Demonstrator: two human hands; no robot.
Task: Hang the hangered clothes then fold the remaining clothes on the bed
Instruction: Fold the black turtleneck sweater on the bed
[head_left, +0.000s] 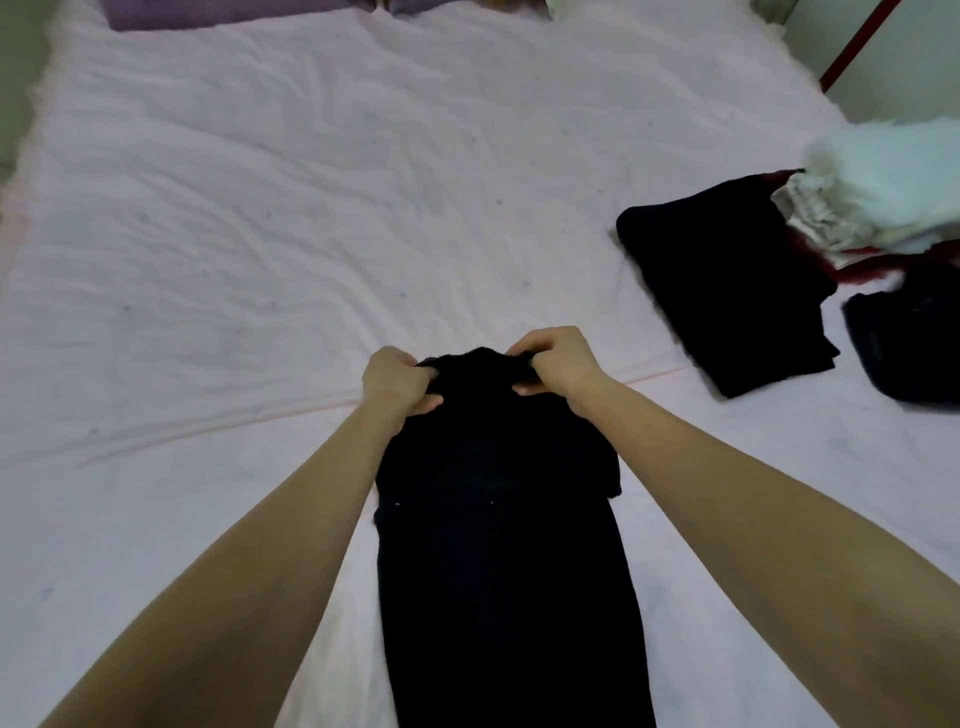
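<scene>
Fold in progress, by judgement. Black garment (498, 545) lying lengthwise on bed (260, 234), left of folded dark pile (727, 291). Left hand (397, 387) and right hand (558, 366) each in closed grip on far edge. Advise: keep corners level, lower evenly, smooth flat.

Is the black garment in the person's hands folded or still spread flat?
Partly folded. The black garment lies lengthwise on the bed, with its far end doubled back as both hands, left hand and right hand, grip it.
</scene>
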